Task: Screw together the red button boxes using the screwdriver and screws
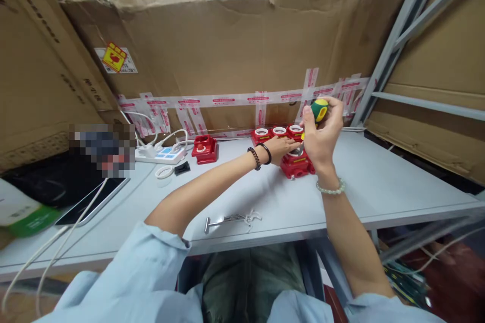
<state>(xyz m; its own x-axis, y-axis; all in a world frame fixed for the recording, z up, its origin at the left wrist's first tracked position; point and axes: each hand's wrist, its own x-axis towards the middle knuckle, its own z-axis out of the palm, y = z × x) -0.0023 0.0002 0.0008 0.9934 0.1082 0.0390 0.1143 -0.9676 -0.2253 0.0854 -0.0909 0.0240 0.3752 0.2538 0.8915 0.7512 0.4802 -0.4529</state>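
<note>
We see the right hand [322,133] raised over the far middle of the grey desk [379,181], its fingers [333,106] closed around the green and yellow handle of a screwdriver [319,109] held upright. The shaft points down toward a red box [297,162] standing on the desk directly below. The left hand [282,147] lies against the left side of that red box, its fingers curled onto it, though we cannot tell how firmly they grip.

Just beyond the hands, a row of red housings with white rings [279,132] stands along the far edge, next to the taped cardboard wall [227,60]. Further left sits another red box [204,149], then a white power strip [161,154]. Nearer to us, a metal T-handle tool [227,220] lies flat, well apart from both hands. A tablet [94,202] rests at the near left.
</note>
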